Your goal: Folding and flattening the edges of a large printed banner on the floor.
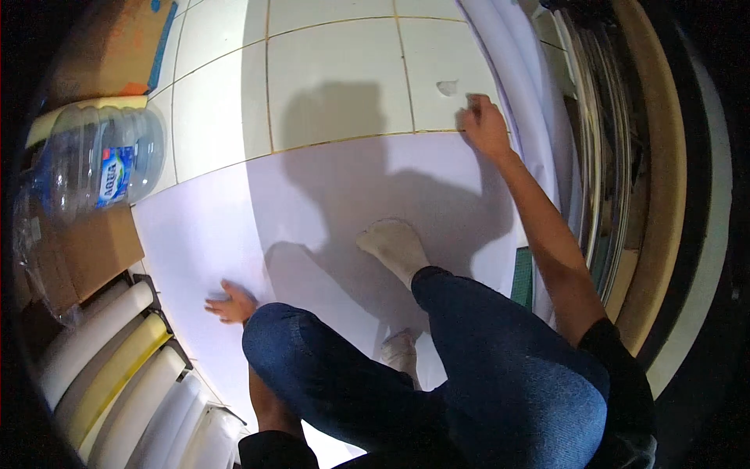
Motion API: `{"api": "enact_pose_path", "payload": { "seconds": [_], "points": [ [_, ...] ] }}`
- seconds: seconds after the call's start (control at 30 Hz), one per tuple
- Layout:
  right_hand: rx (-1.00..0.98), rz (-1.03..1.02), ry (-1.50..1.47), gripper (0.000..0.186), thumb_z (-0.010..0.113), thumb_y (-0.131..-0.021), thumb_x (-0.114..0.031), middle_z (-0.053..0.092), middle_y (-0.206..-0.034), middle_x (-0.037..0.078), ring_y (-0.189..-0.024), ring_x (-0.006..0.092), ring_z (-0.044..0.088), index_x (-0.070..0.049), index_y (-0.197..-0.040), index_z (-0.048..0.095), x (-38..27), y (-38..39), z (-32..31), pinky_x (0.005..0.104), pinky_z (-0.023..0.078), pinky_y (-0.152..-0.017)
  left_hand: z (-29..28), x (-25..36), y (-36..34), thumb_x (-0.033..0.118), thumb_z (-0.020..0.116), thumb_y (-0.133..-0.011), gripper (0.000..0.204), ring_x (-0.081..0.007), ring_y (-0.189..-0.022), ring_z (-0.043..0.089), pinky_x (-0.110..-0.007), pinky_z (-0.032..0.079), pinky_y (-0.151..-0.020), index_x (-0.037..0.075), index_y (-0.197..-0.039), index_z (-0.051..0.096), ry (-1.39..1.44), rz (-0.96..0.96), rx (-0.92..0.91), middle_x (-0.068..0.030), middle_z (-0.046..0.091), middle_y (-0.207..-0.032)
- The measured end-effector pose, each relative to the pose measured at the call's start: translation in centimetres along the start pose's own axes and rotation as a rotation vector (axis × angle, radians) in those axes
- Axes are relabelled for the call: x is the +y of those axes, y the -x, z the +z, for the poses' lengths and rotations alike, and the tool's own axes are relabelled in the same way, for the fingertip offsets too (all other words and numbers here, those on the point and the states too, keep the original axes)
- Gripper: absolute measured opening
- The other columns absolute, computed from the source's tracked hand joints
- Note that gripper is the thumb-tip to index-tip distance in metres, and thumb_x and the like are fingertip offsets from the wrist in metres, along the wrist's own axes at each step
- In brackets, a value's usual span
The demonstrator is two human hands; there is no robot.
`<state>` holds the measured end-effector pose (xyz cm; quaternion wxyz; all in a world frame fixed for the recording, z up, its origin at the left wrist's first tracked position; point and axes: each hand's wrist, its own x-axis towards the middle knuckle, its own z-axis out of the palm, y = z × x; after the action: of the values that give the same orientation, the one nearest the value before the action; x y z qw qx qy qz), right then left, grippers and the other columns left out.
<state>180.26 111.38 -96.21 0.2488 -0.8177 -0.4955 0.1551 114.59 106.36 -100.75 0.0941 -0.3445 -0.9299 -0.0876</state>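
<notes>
A large white sheet [195, 227] lies over the tiled floor under me, smooth and flat. My left hand [228, 303] rests on it beside my left knee, open, with its fingers spread. My right hand [486, 125] is at the sheet's far right edge, its fingers bent and slightly blurred, with a gap between thumb and fingers and nothing visible in them. Just left of it and farther off, a small crumpled whitish scrap [447, 87] lies on the tiles. One of my feet, in a pale sock [394, 244], stands on the sheet.
At the left are a big clear plastic water bottle [144, 152] lying on its side, a cardboard box [98, 254] and several rolls [113, 383]. Along the right hang folds of white material [539, 117], next to stacked panels [601, 156]. A green mat [522, 280] shows beside the sheet.
</notes>
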Motion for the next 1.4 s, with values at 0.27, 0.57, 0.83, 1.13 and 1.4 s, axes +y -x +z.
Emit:
{"api": "enact_pose_path", "payload": {
  "seconds": [0.27, 0.57, 0.83, 1.13, 1.4],
  "points": [
    [-0.447, -0.103, 0.229, 0.033, 0.044, -0.095, -0.027, 0.063, -0.101, 0.020, -0.098, 0.0345, 0.058, -0.002, -0.107, 0.061, -1.4, 1.3, -3.1, 0.0464, 0.046, -0.089, -5.0, 18.7, -5.2, 0.026, 0.064, -0.089, 0.057, -0.0405, -0.138, 0.032, -0.047, 0.028, -0.114, -0.008, -0.132, 0.048, 0.617, 0.752, -0.150, -0.0311, 0.037, -0.145],
    [-0.620, -0.223, 0.195, 0.046, 0.038, -0.099, -0.041, 0.062, -0.096, 0.017, -0.098, 0.0287, 0.053, -0.003, -0.088, 0.064, -3.2, 0.2, -3.6, 0.0402, 0.039, -0.095, -6.6, 33.3, 0.7, 0.037, 0.060, -0.091, 0.049, -0.0354, -0.130, 0.045, -0.047, 0.033, -0.108, 0.003, -0.127, 0.058, 0.410, 1.308, -0.395, -0.0216, 0.048, -0.141],
    [-0.901, 0.113, 0.085, 0.051, 0.037, -0.100, -0.044, 0.055, -0.076, 0.007, -0.074, 0.0213, 0.048, -0.004, -0.075, 0.055, -4.2, -1.0, -4.3, 0.0363, 0.042, -0.077, -5.5, 34.3, 6.9, 0.040, 0.045, -0.099, 0.046, -0.0312, -0.130, 0.047, -0.048, 0.036, -0.107, 0.010, -0.132, 0.056, 0.203, 1.478, -0.864, -0.0130, 0.057, -0.131],
    [-0.733, -0.159, -0.113, 0.018, 0.058, -0.091, -0.016, 0.055, -0.070, 0.007, -0.069, 0.0169, 0.049, 0.001, -0.083, 0.058, -4.3, 0.7, -6.8, 0.0329, 0.044, -0.069, -4.8, 33.9, 5.0, 0.053, 0.030, -0.102, 0.057, -0.0331, -0.120, 0.054, -0.045, 0.037, -0.106, 0.008, -0.116, 0.063, 0.201, 1.769, -0.729, -0.0143, 0.061, -0.124],
    [-0.485, -0.190, -0.017, 0.007, 0.057, -0.091, -0.005, 0.060, -0.079, 0.013, -0.075, 0.0268, 0.057, 0.000, -0.087, 0.061, -5.9, 8.8, -8.5, 0.0381, 0.047, -0.073, -7.5, 31.3, 0.3, 0.057, 0.029, -0.099, 0.063, -0.0359, -0.095, 0.063, -0.052, 0.033, -0.103, 0.009, -0.091, 0.069, 0.096, 1.202, -0.872, -0.0137, 0.070, -0.089]
  ]
}}
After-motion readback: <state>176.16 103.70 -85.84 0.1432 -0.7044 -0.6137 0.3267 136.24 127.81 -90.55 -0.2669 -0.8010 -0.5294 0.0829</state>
